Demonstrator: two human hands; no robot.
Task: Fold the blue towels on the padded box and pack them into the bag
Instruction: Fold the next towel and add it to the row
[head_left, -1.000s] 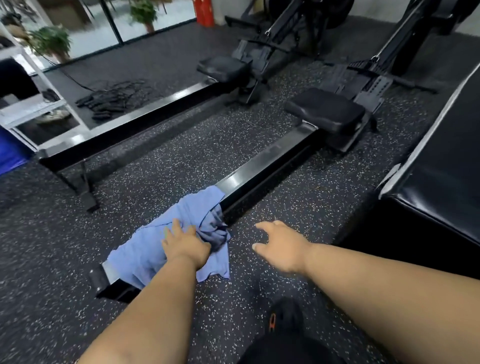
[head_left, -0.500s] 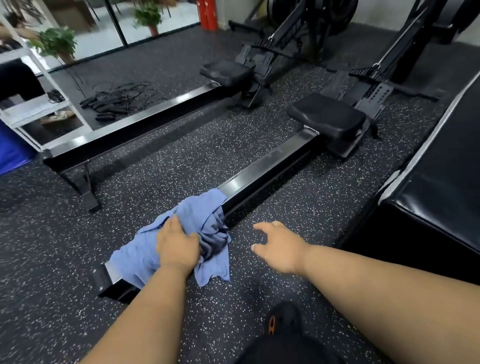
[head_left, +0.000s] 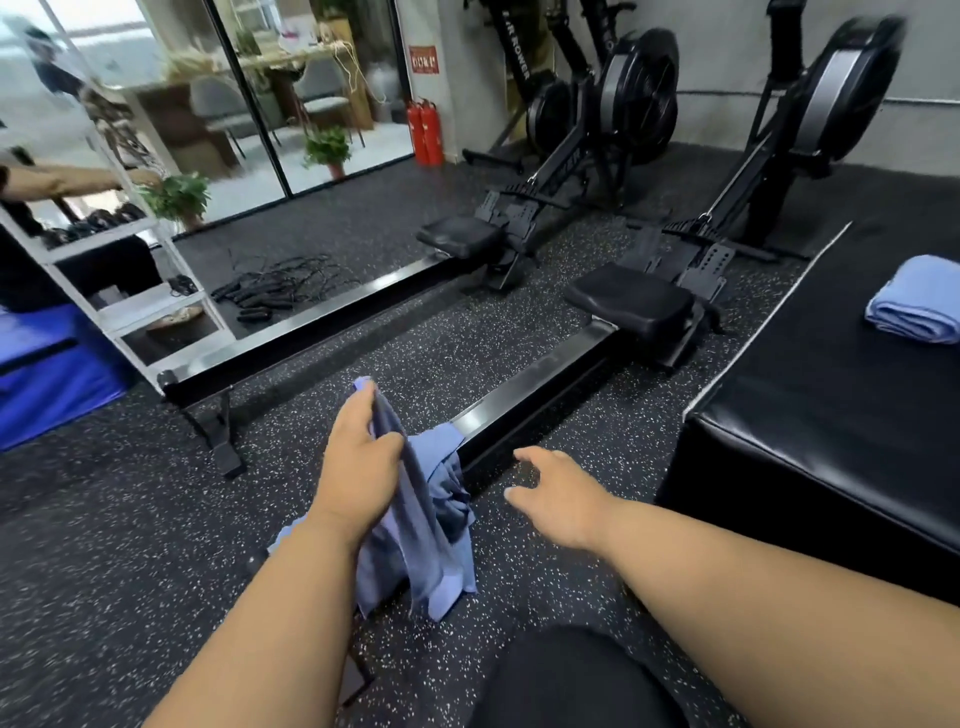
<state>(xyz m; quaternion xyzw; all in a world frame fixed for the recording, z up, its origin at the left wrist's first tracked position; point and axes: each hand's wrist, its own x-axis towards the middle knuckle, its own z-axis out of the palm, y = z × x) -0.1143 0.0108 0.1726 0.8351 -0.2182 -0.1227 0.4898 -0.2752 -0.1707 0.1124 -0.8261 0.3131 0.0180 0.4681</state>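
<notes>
Nearest the camera, a dark-clothed knee (head_left: 571, 680) is filling the bottom edge, cut off by the frame. Just beyond it, the left hand (head_left: 358, 462) is gripping a crumpled blue towel (head_left: 421, 540), fingers and thumb curled round a bunched edge, with the rest hanging down over the near end of the rowing machine rail (head_left: 530, 395); the rail's end is hidden behind the cloth. To the right of the rail, the right hand (head_left: 556, 499) is hovering above the speckled floor (head_left: 156, 545) with fingers loosely spread, holding nothing.

Farther right of the rail, the padded box (head_left: 810, 415) is standing on the floor, its right side running out of frame. A folded blue towel (head_left: 917, 301) is lying on its top, partly cut off by the right edge.

Left of the rail, a second rower (head_left: 322, 332) is lying parallel, and beyond that a white shelf unit (head_left: 130, 306) is holding dark items too blurred to name. A tangle of black cords (head_left: 280, 286) is lying behind it. At the rail's far end, the flywheel housing (head_left: 836, 88) is blurred.
</notes>
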